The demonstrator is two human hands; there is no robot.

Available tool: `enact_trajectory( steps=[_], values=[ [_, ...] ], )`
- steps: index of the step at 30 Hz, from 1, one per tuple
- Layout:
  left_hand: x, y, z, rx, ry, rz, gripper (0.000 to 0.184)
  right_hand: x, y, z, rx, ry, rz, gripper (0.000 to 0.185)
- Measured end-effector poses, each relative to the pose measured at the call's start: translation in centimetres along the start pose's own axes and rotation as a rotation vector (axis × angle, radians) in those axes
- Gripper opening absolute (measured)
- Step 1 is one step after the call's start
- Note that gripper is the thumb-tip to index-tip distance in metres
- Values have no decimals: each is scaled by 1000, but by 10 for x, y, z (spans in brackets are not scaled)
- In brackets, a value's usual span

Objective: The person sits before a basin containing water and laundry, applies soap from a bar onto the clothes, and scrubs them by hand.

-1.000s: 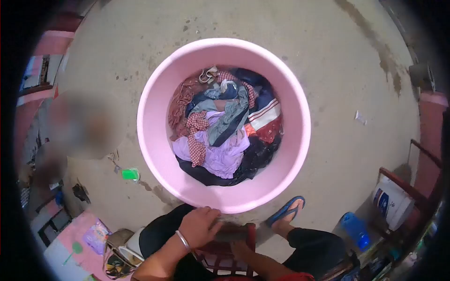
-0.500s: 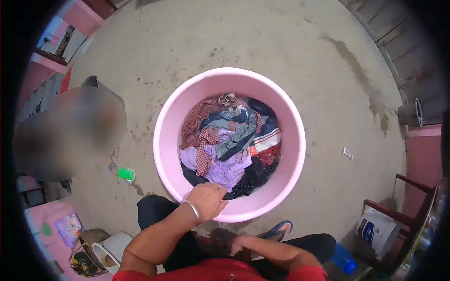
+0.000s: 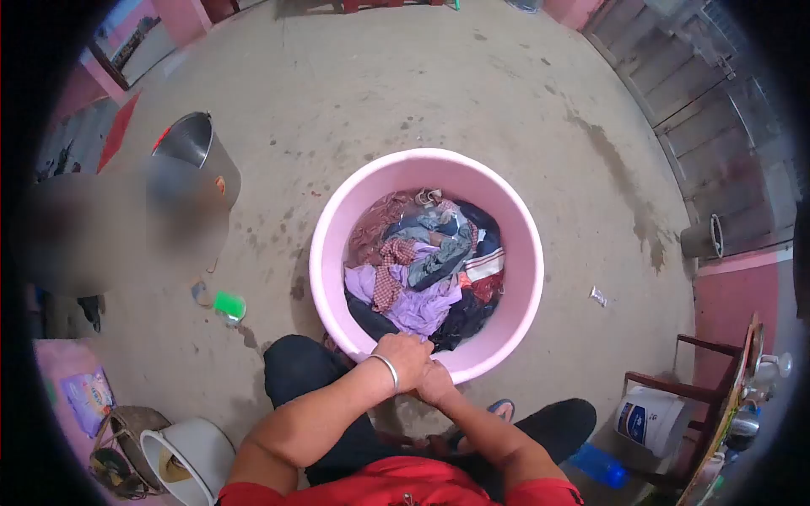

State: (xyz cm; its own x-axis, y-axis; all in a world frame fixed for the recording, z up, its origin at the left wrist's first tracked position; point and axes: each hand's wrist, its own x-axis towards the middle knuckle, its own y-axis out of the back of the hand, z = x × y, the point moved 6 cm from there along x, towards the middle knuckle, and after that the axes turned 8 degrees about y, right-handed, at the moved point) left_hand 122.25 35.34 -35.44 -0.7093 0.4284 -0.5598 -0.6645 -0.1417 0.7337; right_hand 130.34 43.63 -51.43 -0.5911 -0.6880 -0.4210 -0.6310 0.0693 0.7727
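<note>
In front of my knees stands a large pink tub point(image 3: 322, 278). Wet clothes lie heaped in water inside it: a lilac cloth point(image 3: 419, 310), a red-and-white checked cloth point(image 3: 386, 288), a grey-green garment point(image 3: 440, 259) and dark garments point(image 3: 460, 325). My left hand point(image 3: 402, 357), with a silver bangle at the wrist, is closed over the tub's near rim. Beside it and touching it, my right hand point(image 3: 434, 382) is closed at the same stretch of rim. The fingertips of both hands are partly hidden.
A metal bucket point(image 3: 221, 164) stands at the left beside a blurred area. A green scrub brush or soap case point(image 3: 229, 304) lies on the floor. At lower left are a pale bucket point(image 3: 221, 451) and a detergent packet point(image 3: 87, 401); a white paint bucket point(image 3: 648, 419) is at the right.
My right hand has come up from near my lap to the tub's near rim, against my left hand. My left hand stays at the rim. The camera view has tilted up.
</note>
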Motion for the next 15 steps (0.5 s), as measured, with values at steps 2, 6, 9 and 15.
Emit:
enact_trajectory(
  steps=[2,6,9,15],
  values=[
    [-12,-7,-2,-11,-16,-21,29,-4,8,-5,-47,-30,-21,50],
    [-13,-22,-9,45,2,-89,30,-6,19,-11,-43,-54,15,41],
    [-10,-26,-3,44,7,-156,33,-8,33,-21,-20,-108,-31,38],
    [-7,-51,-19,147,-23,-191,33,-4,11,-10,-53,-64,116,29]
  ],
)
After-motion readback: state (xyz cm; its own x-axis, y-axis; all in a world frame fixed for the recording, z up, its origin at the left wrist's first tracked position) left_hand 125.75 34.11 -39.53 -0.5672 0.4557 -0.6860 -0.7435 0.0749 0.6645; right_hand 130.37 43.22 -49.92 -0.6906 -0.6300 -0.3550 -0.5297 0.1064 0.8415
